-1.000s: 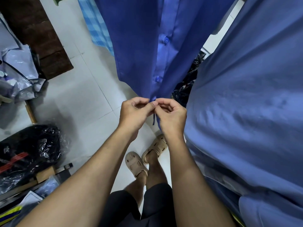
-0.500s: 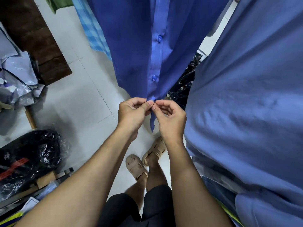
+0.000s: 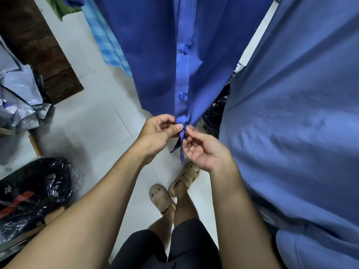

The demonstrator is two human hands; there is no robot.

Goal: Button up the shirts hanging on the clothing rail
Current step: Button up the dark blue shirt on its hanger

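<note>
We stand on a pale tiled floor (image 3: 93, 113). A dark wooden panel (image 3: 38, 49) lies at upper left, grey plastic bags (image 3: 19, 100) beside it, a black plastic-wrapped bundle (image 3: 33, 189) nearer us.

A white tiled floor (image 3: 93, 117) lay underneath. At the upper left a dark brown wooden board (image 3: 38, 49) rested on it, with crumpled grey plastic bags (image 3: 17, 98) just beside its lower edge. A black plastic-wrapped bundle (image 3: 33, 191) with a red mark sat at the lower left, near a strip of cardboard (image 3: 52, 216). More black plastic (image 3: 217, 115) showed right of centre. The person wore beige sandals (image 3: 161, 199) and black shorts (image 3: 169, 249). A wooden stick (image 3: 36, 142) stood by the grey bags.
</note>
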